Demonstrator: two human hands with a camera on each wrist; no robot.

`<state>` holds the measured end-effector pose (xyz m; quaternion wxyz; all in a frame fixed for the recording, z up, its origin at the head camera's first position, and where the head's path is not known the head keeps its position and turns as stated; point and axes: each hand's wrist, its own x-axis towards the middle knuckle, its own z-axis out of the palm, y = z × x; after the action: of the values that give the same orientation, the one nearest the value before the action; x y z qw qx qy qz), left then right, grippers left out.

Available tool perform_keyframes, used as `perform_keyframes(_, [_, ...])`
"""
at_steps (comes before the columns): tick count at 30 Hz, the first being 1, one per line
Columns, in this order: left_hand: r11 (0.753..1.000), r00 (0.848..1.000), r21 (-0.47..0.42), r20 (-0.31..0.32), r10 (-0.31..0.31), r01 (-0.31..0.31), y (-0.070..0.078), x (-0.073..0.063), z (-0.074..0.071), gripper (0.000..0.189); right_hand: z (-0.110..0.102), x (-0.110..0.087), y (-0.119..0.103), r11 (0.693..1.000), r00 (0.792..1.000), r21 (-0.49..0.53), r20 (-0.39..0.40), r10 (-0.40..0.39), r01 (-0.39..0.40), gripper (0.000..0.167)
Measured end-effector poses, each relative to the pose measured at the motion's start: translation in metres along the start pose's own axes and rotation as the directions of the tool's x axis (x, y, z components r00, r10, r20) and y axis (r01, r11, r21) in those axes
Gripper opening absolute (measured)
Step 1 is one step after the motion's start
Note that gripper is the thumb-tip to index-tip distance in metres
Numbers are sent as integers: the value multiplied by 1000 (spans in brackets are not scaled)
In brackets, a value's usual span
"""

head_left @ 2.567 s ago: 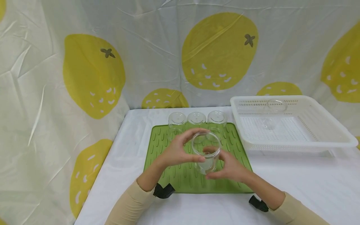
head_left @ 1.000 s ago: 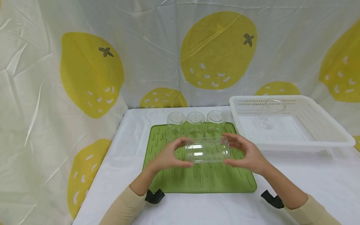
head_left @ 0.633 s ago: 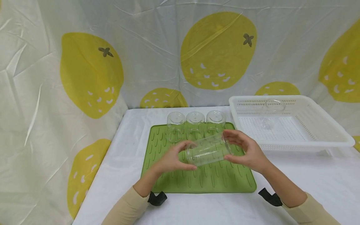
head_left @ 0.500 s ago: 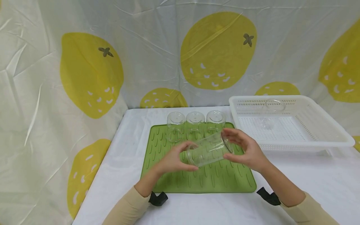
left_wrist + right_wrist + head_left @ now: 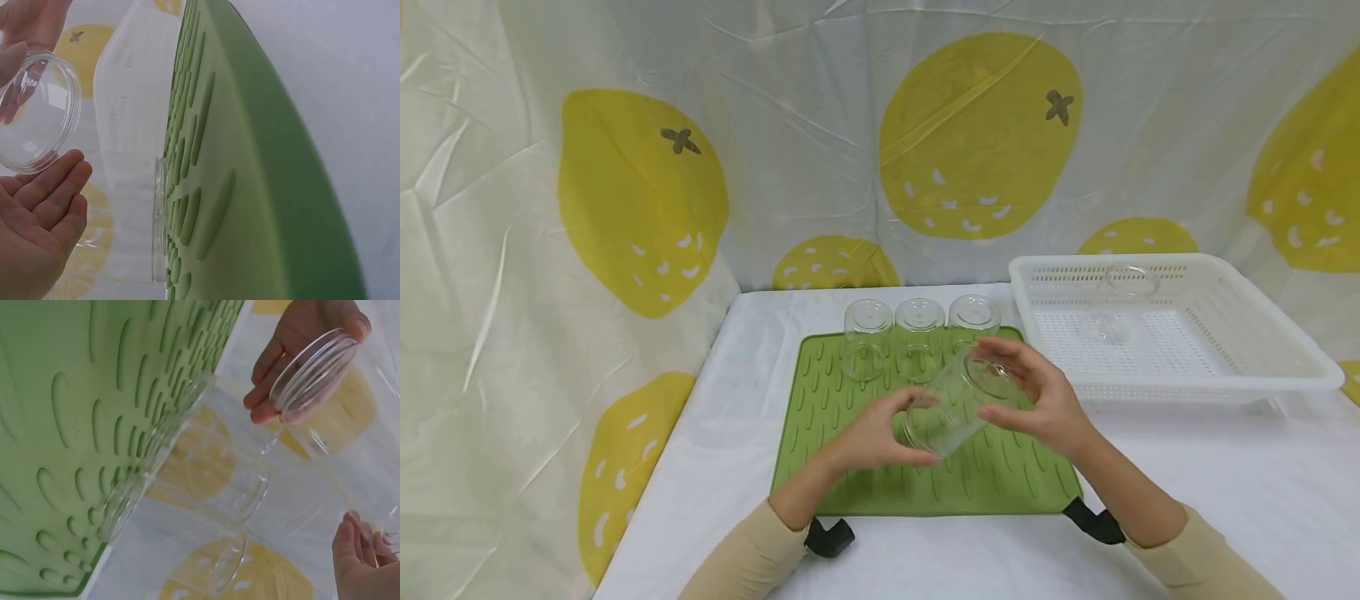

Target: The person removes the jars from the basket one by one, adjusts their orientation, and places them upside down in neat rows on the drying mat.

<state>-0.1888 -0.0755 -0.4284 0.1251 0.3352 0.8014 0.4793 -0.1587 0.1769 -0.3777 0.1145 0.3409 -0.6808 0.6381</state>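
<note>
A clear glass jar (image 5: pixel 951 408) is held tilted above the green ridged mat (image 5: pixel 880 492), its base up to the right and its mouth down to the left. My left hand (image 5: pixel 880 433) holds the mouth end between thumb and fingers. At the base end, my right hand (image 5: pixel 1037 400) grips the jar with thumb below and fingers over the top. The right wrist view shows the ringed rim of the jar (image 5: pixel 315 375) against the left fingers. Behind it, three similar jars stand upside down in a row: left (image 5: pixel 868 333), middle (image 5: pixel 920 333) and right (image 5: pixel 974 315).
To the right sits a white perforated plastic basket (image 5: pixel 1180 383), with another clear glass jar (image 5: pixel 1131 282) inside near its back wall. A white cloth (image 5: pixel 1187 483) covers the table. Behind hangs a curtain (image 5: pixel 812 125) printed with lemons.
The jar was mouth-up at first, then lay level between both hands. Since then its base has swung up and its mouth down, the right hand rising slightly and moving left.
</note>
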Motion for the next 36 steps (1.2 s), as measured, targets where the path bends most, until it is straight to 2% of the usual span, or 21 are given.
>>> perform_keyframes(4, [1000,1000,1,0,12,-12,0,1,5,70,3,2,0,1000,1000,10,7,10,-10,70])
perform_keyframes(14, [999,999,-5,5,32,-32,-3,3,13,73,12,4,3,997,999,64,20,-34,33,67])
perform_keyframes(25, [1000,999,6,33,9,-9,-2,5,16,79,17,4,4,1000,1000,9,27,6,-6,68])
perform_keyframes(36, [998,998,43,44,37,-38,-4,8,19,79,19,2,6,1000,1000,-20,22,6,-5,70])
